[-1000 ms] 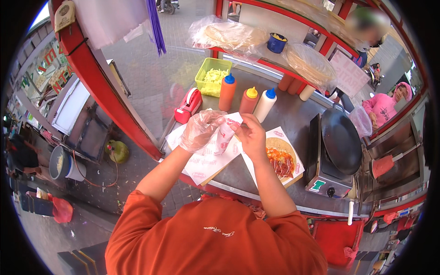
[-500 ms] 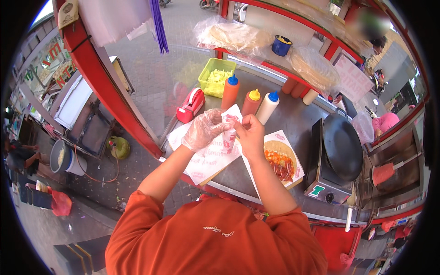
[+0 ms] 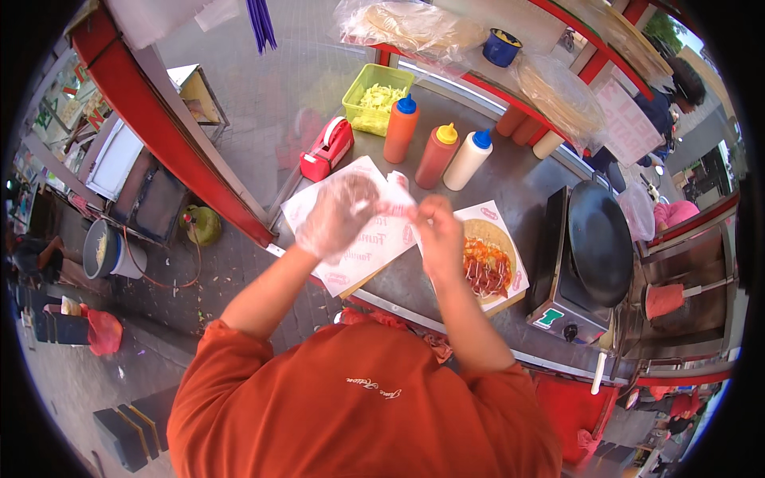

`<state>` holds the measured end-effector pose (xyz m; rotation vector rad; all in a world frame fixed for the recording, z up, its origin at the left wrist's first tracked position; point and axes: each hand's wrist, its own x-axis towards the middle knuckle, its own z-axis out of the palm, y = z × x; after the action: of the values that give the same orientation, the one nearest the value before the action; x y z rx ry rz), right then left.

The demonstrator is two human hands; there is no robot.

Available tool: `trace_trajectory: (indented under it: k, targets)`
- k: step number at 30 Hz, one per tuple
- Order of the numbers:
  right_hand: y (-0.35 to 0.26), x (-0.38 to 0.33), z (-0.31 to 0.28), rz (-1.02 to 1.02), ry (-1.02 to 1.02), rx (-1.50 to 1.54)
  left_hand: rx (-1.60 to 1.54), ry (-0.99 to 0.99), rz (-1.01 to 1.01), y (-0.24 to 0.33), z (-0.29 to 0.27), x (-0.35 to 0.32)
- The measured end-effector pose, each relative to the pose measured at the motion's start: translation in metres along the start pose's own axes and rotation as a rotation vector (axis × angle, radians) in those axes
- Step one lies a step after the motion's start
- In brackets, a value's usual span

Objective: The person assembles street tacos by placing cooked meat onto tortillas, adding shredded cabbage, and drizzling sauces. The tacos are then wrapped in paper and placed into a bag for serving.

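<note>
Grey metal, our worktop point(image 3: 518, 179) stretched beneath a printed paper sheet point(image 3: 351, 273) and, to its right, a second sheet point(image 3: 486, 212) bearing a topped flatbread point(image 3: 484, 235). Our gloved left hand point(image 3: 336, 221) and bare right hand point(image 3: 441, 237) had their fingers gripping a small white paper wrap point(image 3: 397, 193) between them, near the first sheet's right edge.

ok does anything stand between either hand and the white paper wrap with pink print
At the left hand, a clear plastic glove stands between skin and the wrap. At the bare right hand, nothing visible does; it appears to touch directly, though blurred.
</note>
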<state>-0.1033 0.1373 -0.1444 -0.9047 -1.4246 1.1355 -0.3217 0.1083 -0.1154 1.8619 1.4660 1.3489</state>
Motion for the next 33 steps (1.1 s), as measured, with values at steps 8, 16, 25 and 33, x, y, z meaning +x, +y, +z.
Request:
trace_trajectory:
  k: [8,16,25,33]
  targets:
    - [0.040,-0.073,0.007,-0.188,0.249,-0.766,0.145,-0.113,0.009,-0.047,0.063,-0.106]
    - [0.066,0.116,0.187,0.841,-0.155,0.269,0.137,-0.060,-0.085,-0.054,0.069,-0.106]
    - [0.100,0.083,0.224,0.308,-0.107,-0.434,0.165,-0.167,-0.171,-0.083,0.084,-0.125]
    - [0.039,0.028,0.030,0.070,-0.156,-0.095,0.181,-0.090,-0.300,-0.053,0.068,-0.102]
